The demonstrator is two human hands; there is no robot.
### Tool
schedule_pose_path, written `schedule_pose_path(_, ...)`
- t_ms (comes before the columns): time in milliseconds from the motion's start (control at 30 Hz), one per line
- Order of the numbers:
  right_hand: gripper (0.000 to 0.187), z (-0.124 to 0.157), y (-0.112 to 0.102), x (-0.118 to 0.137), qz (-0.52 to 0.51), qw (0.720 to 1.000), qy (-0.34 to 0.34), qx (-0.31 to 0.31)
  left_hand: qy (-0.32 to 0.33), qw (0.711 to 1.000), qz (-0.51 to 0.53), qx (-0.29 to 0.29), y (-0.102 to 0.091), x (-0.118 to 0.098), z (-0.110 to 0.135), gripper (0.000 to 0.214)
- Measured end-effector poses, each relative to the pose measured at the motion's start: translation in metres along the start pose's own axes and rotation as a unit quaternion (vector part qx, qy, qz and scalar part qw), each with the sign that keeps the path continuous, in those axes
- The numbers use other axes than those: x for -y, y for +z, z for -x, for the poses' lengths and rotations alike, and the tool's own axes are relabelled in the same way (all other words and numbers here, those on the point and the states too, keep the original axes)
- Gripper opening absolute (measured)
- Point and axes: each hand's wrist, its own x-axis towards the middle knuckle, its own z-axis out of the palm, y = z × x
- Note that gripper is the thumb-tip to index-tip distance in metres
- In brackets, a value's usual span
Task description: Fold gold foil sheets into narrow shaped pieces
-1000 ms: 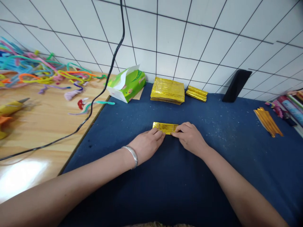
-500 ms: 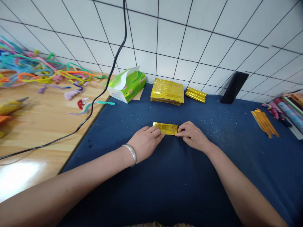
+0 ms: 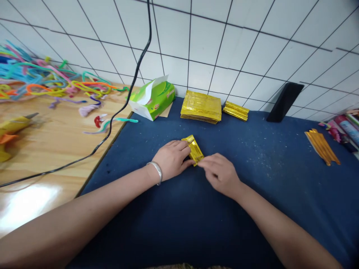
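Observation:
A folded strip of gold foil paper (image 3: 196,151) lies slanted on the dark blue cloth, its lower end toward me. My left hand (image 3: 171,160), with a silver bangle at the wrist, holds its left side; the fingers are on top and the thumb is by the lower end. At the lower right corner, my right hand (image 3: 221,175) pinches the paper's edge between thumb and forefinger, slightly blurred. Both hands cover parts of the strip. Farther back rests a stack of gold foil sheets (image 3: 201,105), with a folded gold piece (image 3: 236,111) to its right.
A green tissue box (image 3: 161,99) stands by the tiled wall. To the right are a black slab-like object (image 3: 284,102) and folded orange-gold strips (image 3: 322,146). Pipe cleaners (image 3: 53,80), a yellow glue gun (image 3: 14,127) and a black cable (image 3: 123,108) occupy the wooden table side.
The gold strip has turned from lying crosswise to a steep slant. My right hand has moved left and toward me to its lower corner, while my left hand stays on it.

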Motion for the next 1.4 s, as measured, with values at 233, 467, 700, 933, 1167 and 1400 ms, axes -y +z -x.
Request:
schedule_pose_path(233, 0.027, -0.003, -0.001, -0.013, -0.015, 0.995, 0.102, -0.014, 0.069, 0.991, 0.112, 0.03, 0.002, 0.014, -0.001, 0.03)
schedule_pose_path(467, 0.026, -0.001, 0.0, 0.0, -0.085, 0.994, 0.024, 0.058, 0.088, 0.98, 0.158, 0.083, -0.006, 0.018, -0.001, 0.027)
schedule_pose_path(700, 0.024, 0.001, -0.006, -0.005, -0.088, 0.995, 0.046, -0.011, 0.124, 0.961, 0.227, 0.101, -0.009, 0.013, 0.0, 0.009)
schedule_pose_path(933, 0.058, -0.006, -0.011, -0.02, -0.024, 0.995, 0.021, 0.091, 0.179, 0.939, 0.251, 0.152, -0.015, 0.009, 0.001, 0.012)
schedule_pose_path(1167, 0.052, -0.005, -0.014, -0.019, 0.051, 0.987, -0.012, 0.153, 0.181, 0.96, 0.146, 0.159, -0.023, -0.002, 0.006, 0.015)
schedule_pose_path(1400, 0.03, -0.005, -0.01, -0.021, 0.106, 0.988, -0.022, 0.114, 0.165, 0.979, 0.029, 0.112, -0.03, 0.011, 0.003, 0.02)
